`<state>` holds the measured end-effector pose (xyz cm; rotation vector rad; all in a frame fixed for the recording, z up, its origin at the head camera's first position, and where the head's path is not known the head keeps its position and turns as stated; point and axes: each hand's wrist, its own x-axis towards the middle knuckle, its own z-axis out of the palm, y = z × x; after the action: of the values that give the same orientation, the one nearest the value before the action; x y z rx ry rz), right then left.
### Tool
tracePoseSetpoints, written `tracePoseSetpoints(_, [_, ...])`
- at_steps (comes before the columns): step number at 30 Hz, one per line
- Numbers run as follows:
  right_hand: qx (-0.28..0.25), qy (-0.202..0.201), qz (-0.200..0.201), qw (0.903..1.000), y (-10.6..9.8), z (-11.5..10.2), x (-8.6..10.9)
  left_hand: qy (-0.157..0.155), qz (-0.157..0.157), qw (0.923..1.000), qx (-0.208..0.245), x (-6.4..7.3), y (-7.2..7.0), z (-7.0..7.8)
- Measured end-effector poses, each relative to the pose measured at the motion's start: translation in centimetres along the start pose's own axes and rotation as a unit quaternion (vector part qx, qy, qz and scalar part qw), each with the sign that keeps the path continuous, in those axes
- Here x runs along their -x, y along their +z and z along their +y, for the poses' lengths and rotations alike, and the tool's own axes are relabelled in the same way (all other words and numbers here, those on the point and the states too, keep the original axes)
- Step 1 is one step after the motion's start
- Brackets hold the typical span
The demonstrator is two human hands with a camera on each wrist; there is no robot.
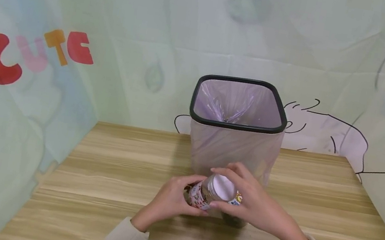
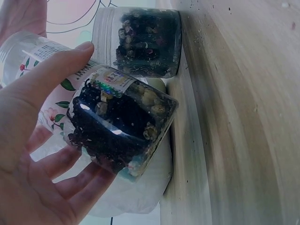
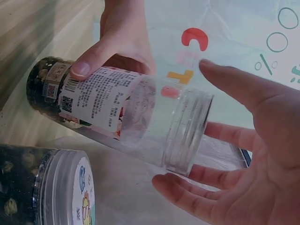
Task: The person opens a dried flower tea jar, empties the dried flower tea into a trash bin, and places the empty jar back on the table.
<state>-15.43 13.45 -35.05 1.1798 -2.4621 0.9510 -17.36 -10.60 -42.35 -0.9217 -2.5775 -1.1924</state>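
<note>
Left hand (image 1: 173, 198) grips tilted jar (image 3: 101, 101) round its body over table (image 1: 110, 174), presumably keeping lid (image 1: 224, 188) clear for right hand (image 1: 251, 197), fingers spread wide around it; 2nd jar (image 2: 147, 43) stands near.

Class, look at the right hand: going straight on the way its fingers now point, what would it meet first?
The right hand would probably meet the top of the tilted jar in the left hand; whether its fingers touch yet is unclear.
</note>
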Motion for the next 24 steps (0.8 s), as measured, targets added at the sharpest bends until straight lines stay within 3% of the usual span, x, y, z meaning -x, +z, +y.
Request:
tracePoseSetpoints(9, [0.008, 0.048, -0.001, 0.9988, 0.08, -0.23, 0.0, -0.004, 0.001, 1.0, -0.004, 0.07, -0.01, 0.05])
tracePoseSetpoints(24, [-0.008, -0.007, -0.013, 0.9999, -0.21, -0.1, -0.01, -0.007, -0.001, 1.0, -0.003, 0.11, -0.09, 0.21])
